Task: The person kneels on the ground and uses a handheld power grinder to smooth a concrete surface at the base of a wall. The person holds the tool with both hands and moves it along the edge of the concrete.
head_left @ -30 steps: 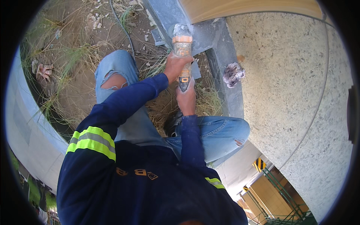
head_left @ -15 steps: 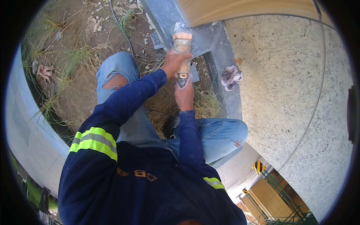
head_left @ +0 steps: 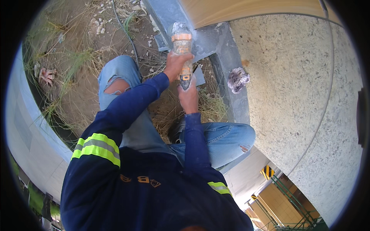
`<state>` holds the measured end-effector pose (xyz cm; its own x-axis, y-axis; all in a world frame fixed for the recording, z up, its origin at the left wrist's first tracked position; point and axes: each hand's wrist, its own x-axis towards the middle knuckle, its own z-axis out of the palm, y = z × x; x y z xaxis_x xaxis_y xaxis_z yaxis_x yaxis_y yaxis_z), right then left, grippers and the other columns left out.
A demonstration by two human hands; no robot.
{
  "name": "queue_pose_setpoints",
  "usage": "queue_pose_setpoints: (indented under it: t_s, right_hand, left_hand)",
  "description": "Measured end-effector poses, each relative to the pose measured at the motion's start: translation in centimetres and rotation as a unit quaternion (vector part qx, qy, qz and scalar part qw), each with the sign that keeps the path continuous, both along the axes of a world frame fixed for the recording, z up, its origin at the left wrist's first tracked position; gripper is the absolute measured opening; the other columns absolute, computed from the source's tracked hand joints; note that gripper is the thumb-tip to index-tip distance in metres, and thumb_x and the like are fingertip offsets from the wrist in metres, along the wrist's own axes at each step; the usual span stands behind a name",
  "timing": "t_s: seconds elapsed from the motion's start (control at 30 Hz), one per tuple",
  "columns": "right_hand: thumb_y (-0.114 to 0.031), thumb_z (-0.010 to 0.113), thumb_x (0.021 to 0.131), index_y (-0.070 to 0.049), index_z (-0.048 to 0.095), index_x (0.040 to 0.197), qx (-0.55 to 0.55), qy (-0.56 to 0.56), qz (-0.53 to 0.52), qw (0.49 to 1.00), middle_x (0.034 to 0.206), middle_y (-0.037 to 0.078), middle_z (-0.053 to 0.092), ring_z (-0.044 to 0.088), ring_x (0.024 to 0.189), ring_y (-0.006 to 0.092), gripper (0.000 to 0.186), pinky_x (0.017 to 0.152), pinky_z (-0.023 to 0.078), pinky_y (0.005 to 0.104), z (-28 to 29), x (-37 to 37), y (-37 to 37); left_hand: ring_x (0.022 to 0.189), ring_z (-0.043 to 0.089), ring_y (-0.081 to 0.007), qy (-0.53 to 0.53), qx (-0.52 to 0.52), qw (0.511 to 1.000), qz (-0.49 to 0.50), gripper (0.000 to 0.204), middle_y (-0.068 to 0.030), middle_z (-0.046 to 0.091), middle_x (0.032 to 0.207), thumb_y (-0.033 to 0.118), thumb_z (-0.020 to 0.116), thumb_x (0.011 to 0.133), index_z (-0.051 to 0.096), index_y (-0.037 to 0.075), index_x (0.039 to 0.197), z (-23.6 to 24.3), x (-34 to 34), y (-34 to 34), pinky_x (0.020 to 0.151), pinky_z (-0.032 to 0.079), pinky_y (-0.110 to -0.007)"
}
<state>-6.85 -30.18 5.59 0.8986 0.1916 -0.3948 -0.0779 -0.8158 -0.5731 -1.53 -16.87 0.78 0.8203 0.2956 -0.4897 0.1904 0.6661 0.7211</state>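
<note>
Both hands grip an orange and black angle grinder coated in pale dust. My left hand wraps round the middle of its body. Lower down, my right hand is closed round the rear end of the tool. The grinder's head is over the grey stone edging, near the corner where two strips meet. Its disc is mostly hidden by the head, and whether it touches the stone cannot be made out. Fine dust hangs to the right of the head.
A crumpled cloth lies on the edging beside speckled paving. A cable runs across that paving. Dry grass, rubble and soil fill the left, with a pinkish crumpled glove-like thing. A tan panel stands at the far side.
The grinder and both hands have shifted slightly, the tool's head moving a little to the left along the edging. Both hands keep their hold.
</note>
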Motion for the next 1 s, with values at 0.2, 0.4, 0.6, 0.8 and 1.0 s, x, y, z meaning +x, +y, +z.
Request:
queue_pose_setpoints:
  t_s: [0.2, 0.4, 0.6, 0.8, 1.0]
  right_hand:
    - [-0.019, 0.070, 0.091, 0.002, 0.032, 0.154, -0.011, 0.008, -0.072, 0.997, 0.110, 0.034, 0.070, 0.068, 0.103, 0.0498, 0.077, 0.087, 0.053, 0.0521, 0.2, -2.1, 0.0]
    - [-0.019, 0.071, 0.090, 0.003, 0.032, 0.153, 0.012, 0.075, -0.085, 0.994, 0.111, 0.035, 0.069, 0.067, 0.105, 0.0511, 0.077, 0.087, 0.052, 0.0519, 0.5, -3.8, -1.7]
    - [-0.021, 0.071, 0.090, 0.003, 0.033, 0.152, -0.009, 0.002, -0.056, 0.998, 0.108, 0.034, 0.069, 0.067, 0.102, 0.0512, 0.076, 0.086, 0.052, 0.0532, 0.6, -0.9, 0.2]
    - [-0.019, 0.069, 0.090, 0.003, 0.028, 0.157, -0.005, 0.041, -0.079, 0.996, 0.113, 0.035, 0.068, 0.067, 0.106, 0.0498, 0.081, 0.090, 0.052, 0.0505, 0.8, -4.1, -3.4]
    - [-0.018, 0.070, 0.090, 0.004, 0.031, 0.155, -0.033, 0.044, -0.036, 0.998, 0.113, 0.034, 0.068, 0.068, 0.104, 0.0493, 0.079, 0.089, 0.052, 0.0510, 2.0, -4.5, -2.4]
  left_hand:
    - [0.075, 0.069, -0.0184, 0.035, -0.022, 0.997, -0.071, 0.036, -0.0093, 0.071, 0.089, 0.018, 0.082, 0.077, 0.067, -0.001, 0.104, -0.2, -0.1, -0.8, 0.070, 0.057, -0.035]
    - [0.077, 0.068, -0.0187, 0.042, 0.026, 0.998, -0.044, 0.038, -0.0088, 0.070, 0.093, 0.018, 0.082, 0.078, 0.066, 0.000, 0.108, 0.7, -2.6, -2.4, 0.069, 0.056, -0.035]
    - [0.071, 0.068, -0.0196, 0.009, -0.028, 0.998, -0.049, 0.037, -0.0096, 0.070, 0.088, 0.018, 0.083, 0.077, 0.065, -0.002, 0.102, -0.3, 0.6, -0.9, 0.067, 0.057, -0.036]
    - [0.080, 0.070, -0.0192, 0.008, 0.021, 0.999, -0.032, 0.040, -0.0102, 0.071, 0.089, 0.021, 0.083, 0.077, 0.065, -0.002, 0.104, -0.5, -2.5, -5.0, 0.072, 0.057, -0.035]
    - [0.083, 0.069, -0.0187, 0.058, 0.059, 0.995, -0.055, 0.040, -0.0095, 0.071, 0.093, 0.020, 0.082, 0.079, 0.065, -0.002, 0.109, -0.7, -3.5, -3.5, 0.074, 0.056, -0.035]
